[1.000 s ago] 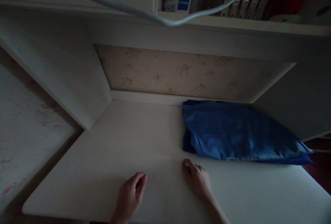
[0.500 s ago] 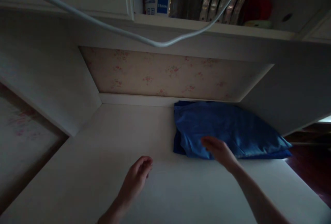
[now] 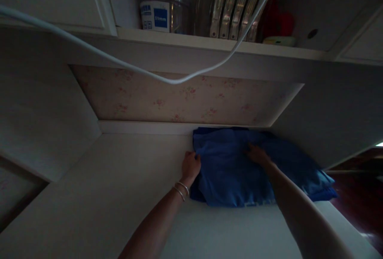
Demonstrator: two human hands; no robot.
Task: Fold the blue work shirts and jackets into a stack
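Observation:
A folded blue cloth with a satin-like sheen lies on a white surface against the back edge, its layers uneven at the left side. My left hand, two thin bangles at its wrist, is at the cloth's left edge with its fingers curled closed on that edge. Over the upper middle of the same cloth rests my right hand. Its fingers are bent together and closed on the fabric, though dim light partly hides the fingertips.
A white cable droops across the view in front. Above, a shelf holds a clear jar, several upright metal-edged cases and a red item. Floral wallpaper shows behind; side panels flank the white surface.
My left hand has moved right and forward to the cloth's left edge. The right hand has come down onto the cloth, slightly further back. The view has shifted with the head.

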